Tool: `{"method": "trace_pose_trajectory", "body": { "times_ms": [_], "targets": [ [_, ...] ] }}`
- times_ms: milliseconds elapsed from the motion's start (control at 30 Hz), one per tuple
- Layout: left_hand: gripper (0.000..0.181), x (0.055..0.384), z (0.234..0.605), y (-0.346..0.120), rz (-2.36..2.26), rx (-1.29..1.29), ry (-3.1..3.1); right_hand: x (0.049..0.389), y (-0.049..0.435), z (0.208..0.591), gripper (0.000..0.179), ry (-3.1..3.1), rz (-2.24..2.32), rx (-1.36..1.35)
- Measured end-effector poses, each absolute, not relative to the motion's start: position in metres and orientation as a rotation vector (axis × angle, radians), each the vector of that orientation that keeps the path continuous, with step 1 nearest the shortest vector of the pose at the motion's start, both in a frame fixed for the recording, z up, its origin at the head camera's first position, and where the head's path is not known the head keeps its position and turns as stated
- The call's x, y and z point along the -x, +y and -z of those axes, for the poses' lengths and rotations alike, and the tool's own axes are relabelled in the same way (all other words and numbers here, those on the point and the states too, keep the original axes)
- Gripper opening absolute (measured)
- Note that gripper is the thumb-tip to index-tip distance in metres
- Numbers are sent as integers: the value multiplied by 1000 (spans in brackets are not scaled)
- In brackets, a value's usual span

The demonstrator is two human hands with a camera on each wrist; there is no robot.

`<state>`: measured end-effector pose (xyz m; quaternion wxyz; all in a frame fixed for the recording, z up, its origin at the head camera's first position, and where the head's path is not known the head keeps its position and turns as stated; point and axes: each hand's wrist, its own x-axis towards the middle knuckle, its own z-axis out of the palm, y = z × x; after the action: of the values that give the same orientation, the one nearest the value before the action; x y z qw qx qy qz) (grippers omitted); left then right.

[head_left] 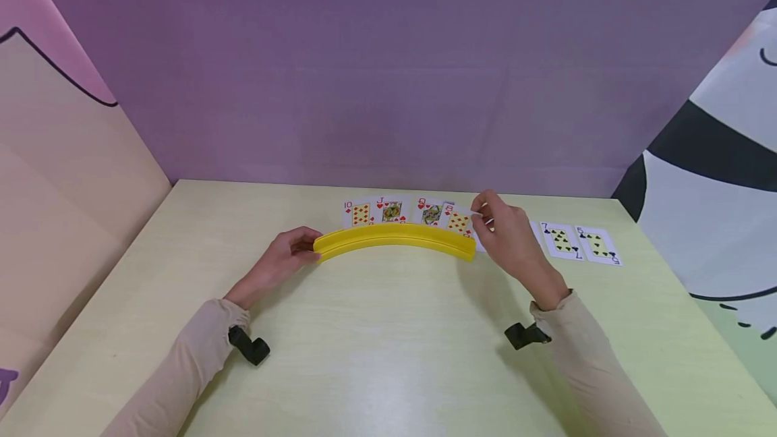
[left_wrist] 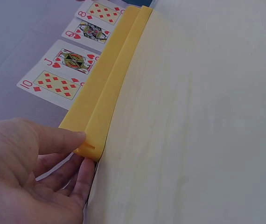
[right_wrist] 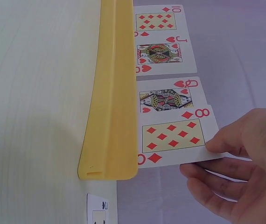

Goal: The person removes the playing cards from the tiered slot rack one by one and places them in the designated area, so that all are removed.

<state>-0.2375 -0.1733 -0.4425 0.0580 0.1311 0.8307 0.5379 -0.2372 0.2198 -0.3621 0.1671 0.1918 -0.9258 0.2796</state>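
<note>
A curved yellow card holder lies across the table, and my left hand grips its left end, thumb above and fingers beneath. Standing in its slot are the ten of diamonds, the jack of hearts and the queen of hearts. At the holder's right end, my right hand pinches the eight of diamonds by its edge. This card overlaps part of the queen, its lower edge behind the yellow rim in the right wrist view.
Right of the holder, a black seven and a black five lie face up on the table. The right hand partly hides other cards beside them. A purple backdrop rises behind the table's far edge.
</note>
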Motion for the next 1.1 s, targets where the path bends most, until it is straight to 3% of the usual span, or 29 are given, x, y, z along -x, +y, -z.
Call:
{"method": "trace_pose_trajectory", "body": {
  "times_ms": [1100],
  "targets": [
    [35,235,438,-171,-1611,-387,2535,224,228,340,11,-2587,-825,-510]
  ]
}}
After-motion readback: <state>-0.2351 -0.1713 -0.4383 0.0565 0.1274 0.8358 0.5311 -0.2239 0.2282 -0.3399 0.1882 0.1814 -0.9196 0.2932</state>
